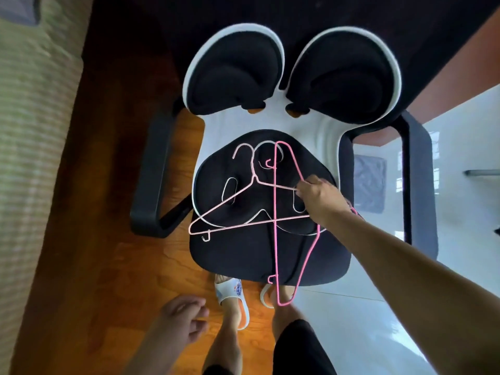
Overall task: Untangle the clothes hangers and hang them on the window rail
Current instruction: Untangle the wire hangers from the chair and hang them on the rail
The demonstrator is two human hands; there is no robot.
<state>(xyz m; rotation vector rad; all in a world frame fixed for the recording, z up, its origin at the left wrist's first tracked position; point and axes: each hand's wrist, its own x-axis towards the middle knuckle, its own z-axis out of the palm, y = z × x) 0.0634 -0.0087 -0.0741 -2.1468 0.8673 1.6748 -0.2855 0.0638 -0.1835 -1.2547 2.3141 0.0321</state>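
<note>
My left hand (186,319) hangs low and well apart from the work, fingers loosely curled, no grip on anything; I judge it is kept free to steady a wire once lifting starts. Out to the left of my working grip, the pale pink thin wire hanger (232,197) lies flat on the black padded chair seat (238,255), its hook pointing away from me and its far corner jutting past the seat's left edge over the wooden floor (113,266). Just left of the grip, the bright pink wire hanger (275,212) crosses over it, lying lengthwise, its near end overhanging the seat's front edge above my slippered feet. A white wire hanger (230,182) seems threaded beneath both; how it interlocks I cannot tell. My right hand (318,197) pinches the pale hanger's sloping arm, fingers closed round the wire, probably to draw it clear of the crossing. The black armrests flank both sides, so open room lies upward and towards me. The window rail is not in view.
</note>
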